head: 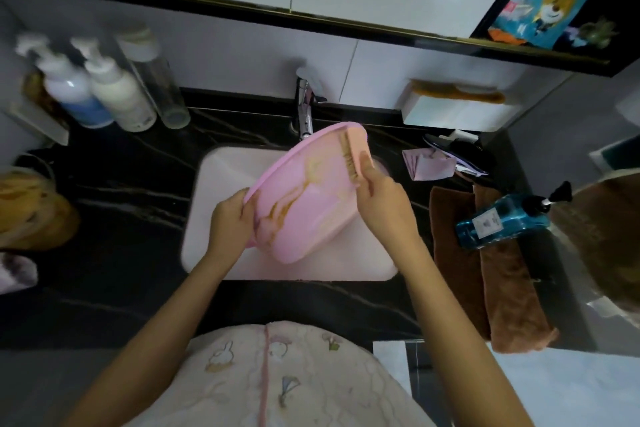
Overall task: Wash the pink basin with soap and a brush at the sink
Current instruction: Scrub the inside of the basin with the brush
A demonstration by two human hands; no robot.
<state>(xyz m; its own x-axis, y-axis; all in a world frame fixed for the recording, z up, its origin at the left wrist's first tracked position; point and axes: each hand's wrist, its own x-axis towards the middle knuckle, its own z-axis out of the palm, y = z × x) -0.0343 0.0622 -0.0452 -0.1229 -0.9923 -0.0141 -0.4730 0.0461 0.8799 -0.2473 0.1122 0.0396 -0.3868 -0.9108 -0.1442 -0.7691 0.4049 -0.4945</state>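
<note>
Nearest the camera, below the sink [221, 184], lay the person's pale quilted garment [263, 374] with small printed figures; both bare forearms reached from it over the front edge of the black veined table [121, 201] toward the sink; the left hand [230, 222] was curled around the near rim of the pink basin [304, 211], thumb on the side facing the camera and fingers behind the plastic; the right hand [384, 204] gripped the lower end of a peach-backed brush [351, 156], fingers wrapped round it, its tan bristles laid against the basin close to the far rim; the basin was held tilted above the sink, clear of its white bottom, with brownish streaks across the surface in view; whether that surface was inside or outside I could not tell; right of the sink a brown towel [502, 288] lay along the table with a blue pump bottle [502, 224] lying on it; further back on that side sat a crumpled pink packet [427, 165]; behind the sink rose the chrome faucet [304, 114], its spout just above the basin's far rim; far left of the sink stood two white pump bottles [93, 90] and a clear bottle [156, 80], blurred; on the wall right of the faucet hung a white holder [457, 114].
</note>
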